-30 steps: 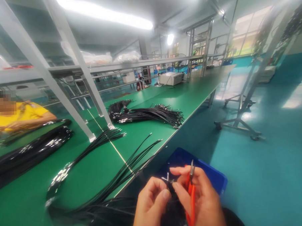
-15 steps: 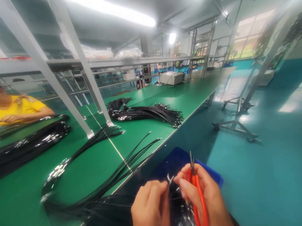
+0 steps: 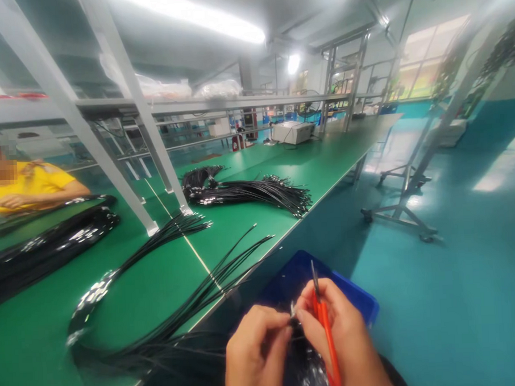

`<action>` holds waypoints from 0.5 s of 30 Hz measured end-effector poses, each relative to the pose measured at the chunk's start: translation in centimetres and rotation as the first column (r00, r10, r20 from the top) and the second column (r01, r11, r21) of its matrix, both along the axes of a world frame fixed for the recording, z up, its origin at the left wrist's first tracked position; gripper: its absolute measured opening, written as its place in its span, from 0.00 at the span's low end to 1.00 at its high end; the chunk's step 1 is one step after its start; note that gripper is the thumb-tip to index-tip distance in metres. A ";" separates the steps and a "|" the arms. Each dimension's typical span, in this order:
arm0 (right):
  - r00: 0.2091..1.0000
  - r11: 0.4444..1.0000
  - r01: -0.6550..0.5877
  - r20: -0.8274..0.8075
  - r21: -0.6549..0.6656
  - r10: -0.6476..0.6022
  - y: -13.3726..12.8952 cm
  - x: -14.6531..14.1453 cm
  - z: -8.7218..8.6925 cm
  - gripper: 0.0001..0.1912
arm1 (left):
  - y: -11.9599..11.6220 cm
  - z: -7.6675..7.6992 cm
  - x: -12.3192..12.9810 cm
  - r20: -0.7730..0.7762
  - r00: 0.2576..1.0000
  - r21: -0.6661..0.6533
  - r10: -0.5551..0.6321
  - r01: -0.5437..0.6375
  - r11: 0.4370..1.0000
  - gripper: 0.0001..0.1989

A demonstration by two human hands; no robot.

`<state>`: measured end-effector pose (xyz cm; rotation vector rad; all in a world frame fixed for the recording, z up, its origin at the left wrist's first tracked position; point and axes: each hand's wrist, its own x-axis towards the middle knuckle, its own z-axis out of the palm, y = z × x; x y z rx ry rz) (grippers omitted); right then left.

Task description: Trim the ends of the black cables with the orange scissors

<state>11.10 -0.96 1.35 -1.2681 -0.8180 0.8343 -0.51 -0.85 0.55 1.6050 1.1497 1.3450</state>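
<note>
Low in the view, my left hand [image 3: 258, 349] pinches the end of a black cable, whose pale split tip [image 3: 293, 308] shows between my hands. My right hand [image 3: 338, 332] has its thumb and forefinger closed at that tip. Red-handled pliers or cutters [image 3: 327, 335] sit in the same hand, with their dark narrow jaws pointing up past the fingers. Below my hands is a blue bin [image 3: 356, 297] with shiny clear plastic inside. A loose bundle of black cables [image 3: 190, 312] runs from the bench edge toward my left hand.
More black cables [image 3: 257, 196] lie on the green bench [image 3: 341, 155], and a thick bundle [image 3: 50, 247] rests at left. Shelf posts [image 3: 128, 102] rise from the bench. A person in yellow [image 3: 39, 182] sits across it. A wheeled stand [image 3: 405, 206] is on the floor at right.
My right hand has closed in on the cable tip beside my left fingers. The red-handled tool has shifted left and turned, its jaws looking narrower.
</note>
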 end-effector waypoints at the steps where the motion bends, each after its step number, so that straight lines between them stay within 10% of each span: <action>1: 0.999 1.000 -0.006 0.033 -0.006 0.006 0.1 0.2 -0.1 0.09 | 0.2 0.1 -0.3 0.092 0.995 -0.122 -0.050 0.061 0.991 0.04; 5: 0.991 0.998 0.006 0.131 0.064 -0.014 -0.5 0.5 0.3 0.06 | 1.1 0.3 -1.2 0.332 0.932 -0.361 -0.143 0.266 0.894 0.09; 15: 0.882 0.952 0.009 0.447 0.305 -0.151 -1.0 -1.0 0.3 0.09 | 1.4 -0.1 -1.5 0.466 0.862 -0.385 -0.198 0.399 0.832 0.10</action>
